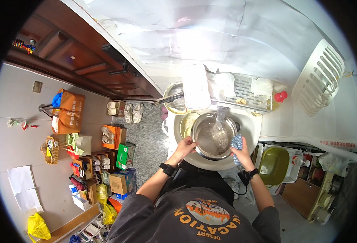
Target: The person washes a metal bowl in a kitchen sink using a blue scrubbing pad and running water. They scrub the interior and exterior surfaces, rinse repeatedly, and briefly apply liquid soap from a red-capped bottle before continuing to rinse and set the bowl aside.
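A round stainless steel bowl [207, 141] sits over the white washbasin [245, 162], with water from the faucet [222, 114] running into it. My left hand [185, 148] grips the bowl's left rim, thumb on top. In my right hand [242, 153] is a bunched blue-and-white cloth [236, 145], held just beside the bowl's right rim. Left of the steel bowl, partly under it, lies a pale yellowish bowl [187, 121] in the basin. Splashing water hides part of the steel bowl's bottom.
Behind the faucet stand a grey slotted drain rack [245, 88], a white tray [196, 86] and a pot [173, 91] with chopsticks [170, 98] across it. A white plastic basket [319, 79] hangs at right. An olive-green tub [274, 165] sits lower right. Shoes and boxes [126, 155] line the left.
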{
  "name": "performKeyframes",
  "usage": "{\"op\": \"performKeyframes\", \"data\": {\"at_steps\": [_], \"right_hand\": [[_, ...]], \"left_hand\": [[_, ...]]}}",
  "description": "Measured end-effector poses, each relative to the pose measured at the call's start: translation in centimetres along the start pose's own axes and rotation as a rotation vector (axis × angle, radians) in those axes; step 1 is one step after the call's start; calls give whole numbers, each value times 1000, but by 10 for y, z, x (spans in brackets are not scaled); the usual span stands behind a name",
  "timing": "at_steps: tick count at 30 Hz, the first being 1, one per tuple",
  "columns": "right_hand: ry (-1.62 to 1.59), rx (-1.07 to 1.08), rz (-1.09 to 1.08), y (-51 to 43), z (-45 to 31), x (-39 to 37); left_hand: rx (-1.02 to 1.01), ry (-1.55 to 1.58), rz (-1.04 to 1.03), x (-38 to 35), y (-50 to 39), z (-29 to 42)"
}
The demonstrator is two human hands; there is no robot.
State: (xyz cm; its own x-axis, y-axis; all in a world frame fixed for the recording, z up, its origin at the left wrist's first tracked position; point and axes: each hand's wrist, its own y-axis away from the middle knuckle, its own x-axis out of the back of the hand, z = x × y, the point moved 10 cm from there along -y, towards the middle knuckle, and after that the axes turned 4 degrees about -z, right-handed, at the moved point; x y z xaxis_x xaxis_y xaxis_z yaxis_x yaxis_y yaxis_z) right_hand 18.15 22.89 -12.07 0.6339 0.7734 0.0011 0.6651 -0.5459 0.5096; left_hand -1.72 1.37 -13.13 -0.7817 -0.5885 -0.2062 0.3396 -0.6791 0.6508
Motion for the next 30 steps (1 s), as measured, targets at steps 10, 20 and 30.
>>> {"op": "performKeyframes", "data": {"at_steps": [10, 20, 30], "right_hand": [[-5, -15, 38, -1, -2, 20], [0, 69, 51, -13, -21, 9], [-25, -215, -91, 12, -23, -1]], "left_hand": [[12, -54, -38, -18, -16, 6], [-55, 10, -7, -7, -27, 8], [-83, -170, 67, -11, 31, 45]]}}
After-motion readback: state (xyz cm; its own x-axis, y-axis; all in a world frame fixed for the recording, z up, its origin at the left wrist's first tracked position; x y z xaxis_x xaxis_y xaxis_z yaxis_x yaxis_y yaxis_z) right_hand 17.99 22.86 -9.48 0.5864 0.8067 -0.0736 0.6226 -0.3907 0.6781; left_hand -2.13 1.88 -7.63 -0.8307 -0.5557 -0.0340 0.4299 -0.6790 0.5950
